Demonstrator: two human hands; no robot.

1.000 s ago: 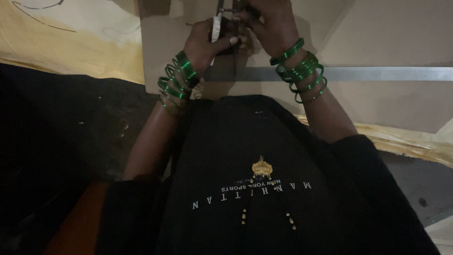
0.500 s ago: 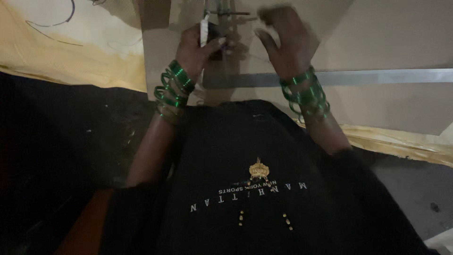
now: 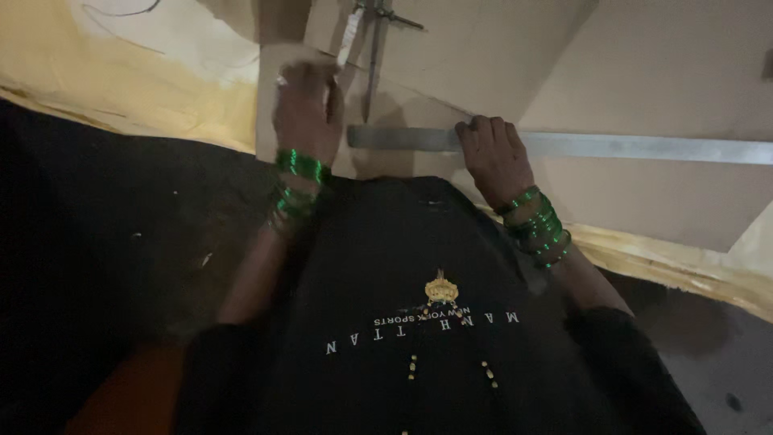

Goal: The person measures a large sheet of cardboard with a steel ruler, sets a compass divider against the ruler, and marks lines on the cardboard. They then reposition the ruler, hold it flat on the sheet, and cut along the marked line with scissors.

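Marking appears early: right hand [image 3: 493,157] presses flat, fingers spread, on the steel ruler [image 3: 612,147]; left hand [image 3: 306,109], above-left of the ruler, rests on cardboard [image 3: 483,64] beside a divider [image 3: 372,48], grip unclear; no drawn line visible

We see the left hand [image 3: 307,113] flat on a pale board [image 3: 644,72], beside a metal compass [image 3: 374,48]. The right hand [image 3: 493,157] presses on a long steel ruler [image 3: 644,148]. Green bangles [image 3: 538,225] ring both wrists.
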